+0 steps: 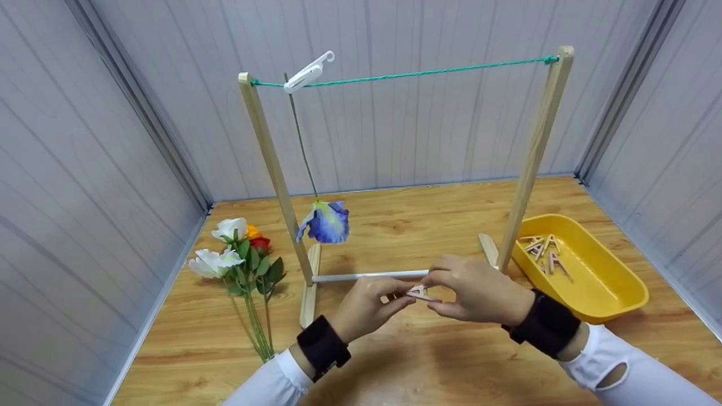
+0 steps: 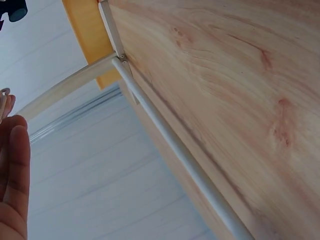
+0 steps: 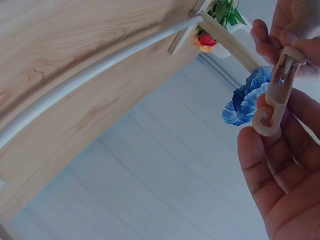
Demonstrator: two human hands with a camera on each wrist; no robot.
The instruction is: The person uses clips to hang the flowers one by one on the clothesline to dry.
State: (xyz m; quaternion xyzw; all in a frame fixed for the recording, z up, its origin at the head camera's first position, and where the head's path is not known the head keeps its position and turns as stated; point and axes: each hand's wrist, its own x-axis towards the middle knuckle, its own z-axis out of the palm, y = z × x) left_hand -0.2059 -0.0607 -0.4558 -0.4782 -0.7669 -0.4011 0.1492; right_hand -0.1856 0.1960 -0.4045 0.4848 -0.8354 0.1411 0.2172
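A pale pink clothespin (image 1: pixel 418 292) is between my two hands, low in front of the frame's white crossbar. My left hand (image 1: pixel 372 304) pinches one end of it. On the other end, my right hand (image 1: pixel 474 290) holds it with thumb and fingers. The right wrist view shows the clothespin (image 3: pixel 279 92) close up, with its hooked end by the right fingers. Only part of the left hand (image 2: pixel 14 175) appears in the left wrist view. A blue-purple flower (image 1: pixel 327 223) hangs head down by its stem from a white clothespin (image 1: pixel 304 76) on the green string (image 1: pixel 406 74).
Wooden posts (image 1: pixel 541 141) hold the string, joined below by a white rod (image 1: pixel 361 276). At right, a yellow tub (image 1: pixel 609 282) contains several clothespins (image 1: pixel 544 248). White, orange and red flowers (image 1: pixel 217 262) lie at left. Panelled walls (image 1: pixel 395 135) surround the wooden table (image 1: pixel 395 366).
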